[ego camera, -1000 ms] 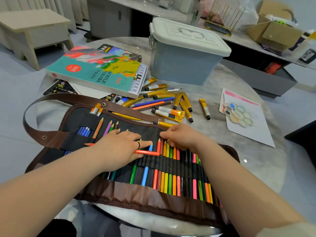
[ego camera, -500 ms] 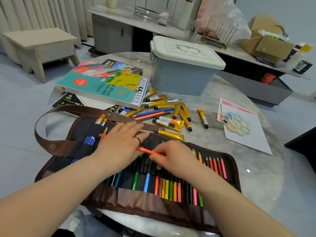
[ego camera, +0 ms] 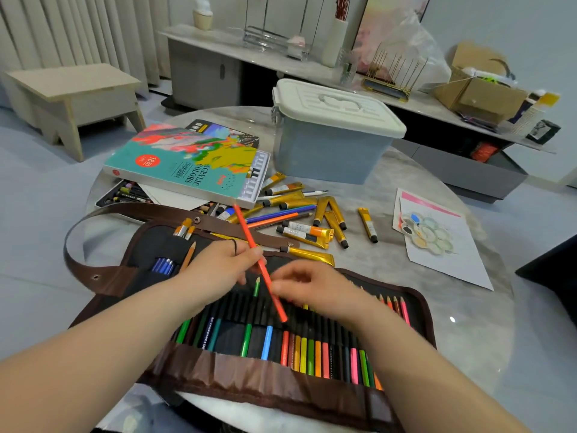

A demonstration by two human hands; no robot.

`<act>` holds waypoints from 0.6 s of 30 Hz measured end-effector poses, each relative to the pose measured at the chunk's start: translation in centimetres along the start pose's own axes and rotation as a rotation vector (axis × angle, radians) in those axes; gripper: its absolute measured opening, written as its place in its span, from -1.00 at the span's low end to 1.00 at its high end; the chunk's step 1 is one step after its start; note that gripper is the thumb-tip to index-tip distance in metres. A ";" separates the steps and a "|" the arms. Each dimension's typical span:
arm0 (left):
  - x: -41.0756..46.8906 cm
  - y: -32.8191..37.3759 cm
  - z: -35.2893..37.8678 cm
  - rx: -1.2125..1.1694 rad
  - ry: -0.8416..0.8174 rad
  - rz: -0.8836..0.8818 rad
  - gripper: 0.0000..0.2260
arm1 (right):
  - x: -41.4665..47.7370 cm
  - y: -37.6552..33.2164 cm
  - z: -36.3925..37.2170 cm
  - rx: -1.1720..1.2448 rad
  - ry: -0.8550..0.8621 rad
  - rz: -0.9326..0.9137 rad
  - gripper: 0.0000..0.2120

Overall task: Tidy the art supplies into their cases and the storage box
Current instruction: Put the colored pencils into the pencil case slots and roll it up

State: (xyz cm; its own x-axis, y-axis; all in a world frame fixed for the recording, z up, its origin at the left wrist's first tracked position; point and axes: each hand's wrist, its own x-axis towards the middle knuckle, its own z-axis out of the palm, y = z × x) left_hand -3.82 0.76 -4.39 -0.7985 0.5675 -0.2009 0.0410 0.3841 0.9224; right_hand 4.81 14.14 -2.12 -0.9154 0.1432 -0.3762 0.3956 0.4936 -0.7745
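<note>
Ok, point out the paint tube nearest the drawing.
The lone gold tube, lying apart between the other tubes and the drawing. The rest are bunched together, closer to the pencil case.

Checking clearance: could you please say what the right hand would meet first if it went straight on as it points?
The orange pencil that the left hand holds slanted over the case; the right hand points left at it, perhaps touching, though blur hides that.
</note>
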 end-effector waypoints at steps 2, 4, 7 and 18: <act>-0.3 0.1 0.1 0.140 -0.076 0.031 -0.72 | 0.6 -0.9 -1.2 0.115 0.087 0.017 -0.92; -0.4 0.1 0.6 0.252 -0.185 0.047 -0.72 | 1.4 -1.6 -1.9 0.173 0.106 0.010 -0.83; -0.4 0.0 1.2 0.329 -0.255 0.057 -0.74 | 2.8 -2.1 -1.6 0.117 0.000 0.003 -0.77; 0.3 -2.7 1.0 0.983 -0.477 0.200 -0.12 | 6.5 0.9 -4.3 0.231 0.442 0.201 -0.66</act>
State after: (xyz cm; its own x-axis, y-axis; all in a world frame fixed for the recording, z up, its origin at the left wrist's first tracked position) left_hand -3.58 0.60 -7.20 -0.4196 0.8247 -0.3791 0.7703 0.5445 0.3319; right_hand -1.08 19.20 -3.12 -0.7446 0.5872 -0.3174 0.5266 0.2246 -0.8199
